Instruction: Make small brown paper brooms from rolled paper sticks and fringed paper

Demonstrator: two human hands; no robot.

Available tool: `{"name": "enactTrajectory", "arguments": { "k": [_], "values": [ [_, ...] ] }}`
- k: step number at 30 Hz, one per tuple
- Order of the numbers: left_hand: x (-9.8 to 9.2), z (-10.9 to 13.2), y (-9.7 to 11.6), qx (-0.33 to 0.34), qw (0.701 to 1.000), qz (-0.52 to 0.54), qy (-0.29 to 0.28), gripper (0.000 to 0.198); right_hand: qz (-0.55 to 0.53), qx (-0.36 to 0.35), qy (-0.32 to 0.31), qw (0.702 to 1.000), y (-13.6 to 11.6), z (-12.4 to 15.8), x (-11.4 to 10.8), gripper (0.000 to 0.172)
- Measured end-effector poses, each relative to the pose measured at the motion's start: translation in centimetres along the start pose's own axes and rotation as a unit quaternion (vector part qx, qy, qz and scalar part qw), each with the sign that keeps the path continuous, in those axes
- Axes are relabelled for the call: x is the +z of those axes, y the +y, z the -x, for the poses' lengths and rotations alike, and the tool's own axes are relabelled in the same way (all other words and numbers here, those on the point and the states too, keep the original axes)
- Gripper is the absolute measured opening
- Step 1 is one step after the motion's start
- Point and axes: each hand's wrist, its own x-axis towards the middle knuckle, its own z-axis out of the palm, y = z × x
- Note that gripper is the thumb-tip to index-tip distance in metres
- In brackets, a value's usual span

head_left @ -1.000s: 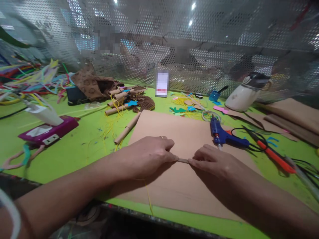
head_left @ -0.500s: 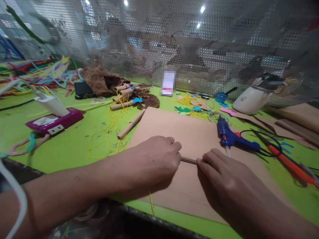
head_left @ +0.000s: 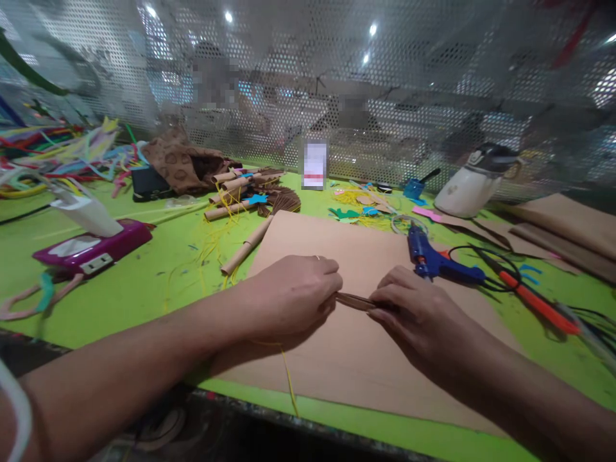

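Note:
Between my two hands stretches a narrow strip of folded brown paper [head_left: 354, 301], its layers slightly parted. My left hand [head_left: 298, 292] is closed round its left end, hiding that part. The thumb and fingers of my right hand [head_left: 409, 298] pinch its right end. Both hands are over a large sheet of tan paper [head_left: 308, 237] on the green table. A yellow thread [head_left: 289, 378] trails from below my left hand toward the table's front edge. A blue glue gun [head_left: 436, 260] lies on the sheet's right side.
Brown paper brooms with rolled handles [head_left: 248, 247] and yellow threads lie at the back left, beside a purple power strip [head_left: 96, 247]. To the right are orange-handled scissors [head_left: 539, 301] and a white jug [head_left: 466, 186]. A phone [head_left: 315, 165] leans against the perforated metal screen [head_left: 279, 96].
Both hands have risen slightly off the sheet with the folded paper strip, which now shows its layers opening a little. My right fingers have shifted their pinch. The camera view has turned slightly right.

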Motion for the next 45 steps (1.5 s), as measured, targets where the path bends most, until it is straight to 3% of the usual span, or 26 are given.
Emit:
{"name": "enactTrajectory", "arguments": {
  "k": [7,13,21,29,34,40,45],
  "values": [
    [-0.4,0.1,0.1,0.025,0.999,0.0,0.038,0.02,-0.029,-0.003,0.057,0.998,-0.8,0.4,-0.3,0.019],
    [0.0,0.1,1.6,0.026,0.996,0.007,0.08,0.03,0.02,-0.054,0.094,0.994,-2.2,0.7,0.1,0.02],
    [0.6,0.3,1.8,0.049,0.994,0.084,0.055,0.025,0.052,-0.107,0.105,0.987,-3.0,0.7,0.1,0.019],
    [-0.3,0.7,1.3,0.047,0.99,0.109,0.071,0.021,0.024,-0.07,0.066,0.995,-2.4,1.1,-1.0,0.02],
    [-0.7,0.8,1.2,0.054,0.99,0.094,0.089,0.018,-0.021,-0.055,0.116,0.991,-2.2,1.2,-1.7,0.012],
    [-0.9,0.9,1.1,0.07,0.985,0.099,0.12,0.019,0.013,-0.067,0.14,0.988,-2.8,1.3,-2.3,0.014],
    [-1.4,0.7,1.0,0.065,0.989,0.109,0.072,0.02,0.041,-0.076,0.125,0.988,-2.6,1.1,-2.9,0.012]
  ]
}}
